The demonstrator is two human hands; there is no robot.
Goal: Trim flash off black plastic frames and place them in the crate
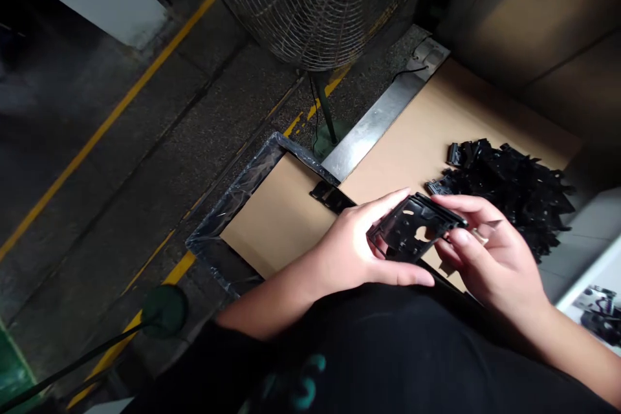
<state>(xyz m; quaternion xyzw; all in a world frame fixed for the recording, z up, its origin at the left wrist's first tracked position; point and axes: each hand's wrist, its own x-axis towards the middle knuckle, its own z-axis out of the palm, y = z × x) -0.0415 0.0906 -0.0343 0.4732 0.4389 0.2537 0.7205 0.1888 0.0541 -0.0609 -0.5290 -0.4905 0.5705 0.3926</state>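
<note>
A black moulded plastic part (405, 229) with holes and a ridged edge is held up in front of my body. My left hand (359, 246) grips it from the left, fingers along the far side and thumb stretched below. At its right end, my right hand (490, 255) is closed, with index finger and thumb on the edge. A small tan piece with a pointed tip (480, 236) shows among my right fingers; its kind is unclear. Beyond my right hand lies a heap of similar black parts (509, 187) on a cardboard-covered table (388, 162).
To the left stands a box lined with dark plastic (208, 239), a cardboard sheet (272, 220) inside and another black part (332, 196) at its right edge. A large fan (310, 6) stands beyond. At right is a white tray (589, 252) near other components (601, 307).
</note>
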